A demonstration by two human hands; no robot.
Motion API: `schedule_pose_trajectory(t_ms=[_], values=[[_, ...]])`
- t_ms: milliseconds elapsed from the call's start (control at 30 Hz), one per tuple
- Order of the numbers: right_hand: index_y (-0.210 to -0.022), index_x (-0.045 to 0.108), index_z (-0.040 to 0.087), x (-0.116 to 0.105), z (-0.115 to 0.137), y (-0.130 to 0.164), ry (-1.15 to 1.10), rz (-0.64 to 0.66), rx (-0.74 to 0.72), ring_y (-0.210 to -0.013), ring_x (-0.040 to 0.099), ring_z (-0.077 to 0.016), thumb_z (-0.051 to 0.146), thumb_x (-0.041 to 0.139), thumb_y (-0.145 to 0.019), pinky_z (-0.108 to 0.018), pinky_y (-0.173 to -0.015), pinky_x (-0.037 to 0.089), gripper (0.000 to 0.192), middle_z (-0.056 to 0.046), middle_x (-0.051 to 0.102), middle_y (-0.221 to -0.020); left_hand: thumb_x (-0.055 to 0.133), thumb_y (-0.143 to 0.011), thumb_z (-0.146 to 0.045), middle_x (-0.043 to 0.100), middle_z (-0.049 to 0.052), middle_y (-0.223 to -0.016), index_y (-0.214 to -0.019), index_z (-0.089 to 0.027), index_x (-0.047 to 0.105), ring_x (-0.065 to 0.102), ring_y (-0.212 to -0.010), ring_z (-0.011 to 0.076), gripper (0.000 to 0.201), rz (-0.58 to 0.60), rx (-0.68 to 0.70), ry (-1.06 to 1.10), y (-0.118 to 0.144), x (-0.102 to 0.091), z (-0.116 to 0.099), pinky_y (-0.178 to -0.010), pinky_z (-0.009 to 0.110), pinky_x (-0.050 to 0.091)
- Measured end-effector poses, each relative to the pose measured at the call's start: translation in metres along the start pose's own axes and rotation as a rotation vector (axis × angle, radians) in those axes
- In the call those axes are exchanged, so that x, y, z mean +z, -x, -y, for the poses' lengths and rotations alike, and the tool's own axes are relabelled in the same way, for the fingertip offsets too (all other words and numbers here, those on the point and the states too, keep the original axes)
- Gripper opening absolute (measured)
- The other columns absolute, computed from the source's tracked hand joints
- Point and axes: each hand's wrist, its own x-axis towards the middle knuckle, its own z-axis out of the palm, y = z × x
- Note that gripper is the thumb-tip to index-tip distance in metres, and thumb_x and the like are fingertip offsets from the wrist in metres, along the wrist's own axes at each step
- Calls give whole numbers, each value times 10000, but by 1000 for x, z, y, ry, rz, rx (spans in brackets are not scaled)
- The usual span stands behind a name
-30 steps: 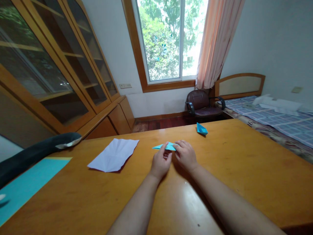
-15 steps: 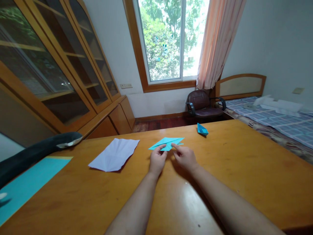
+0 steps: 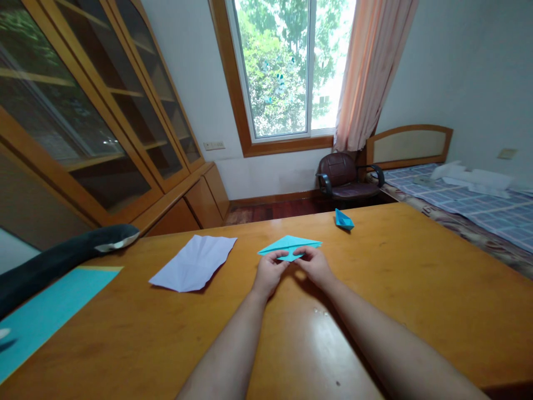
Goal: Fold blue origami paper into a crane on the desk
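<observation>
Pinching the near edge of the folded teal paper point(image 3: 290, 244), the left hand point(image 3: 270, 271) and right hand point(image 3: 317, 266) steady it flat on the table point(image 3: 416, 289), near the small blue boat point(image 3: 343, 220).

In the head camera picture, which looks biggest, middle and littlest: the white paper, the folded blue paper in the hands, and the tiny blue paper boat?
1. White creased paper, biggest.
2. Folded blue paper, held at its near edge by both hands.
3. Small blue boat, littlest; it lies farther from the camera, so it looks a bit smaller than it is.
</observation>
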Motion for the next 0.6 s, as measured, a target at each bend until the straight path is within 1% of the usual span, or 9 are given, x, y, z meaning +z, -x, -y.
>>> schedule_pose_trajectory(t_ms=[133,333,600], values=[[-742,686,182,-1,-4,-2,25,8,9,-675,623,-186,341,747,-596,-321,-686,517,224,-35,700,-722,828,-534,-229,702,19,-710,-806,-130,709,608,-637,128,313,7,13,-26,-1,-2,1,-671,244,484],[-739,698,186,-3,-6,-3,65,33,-2,-711,639,-206,365,735,-615,-351,-726,517,220,-41,714,-740,804,-565,-231,723,39,-747,-787,-135,732,629,-683,155,252,9,43,-137,-4,-4,3,-710,270,492],[-723,696,179,-3,-5,-4,92,29,34,-686,626,-191,343,732,-616,-324,-694,503,199,-29,705,-712,807,-562,-248,734,56,-779,-790,-135,740,640,-715,171,263,-12,29,-144,-6,-5,5,-717,280,497]])
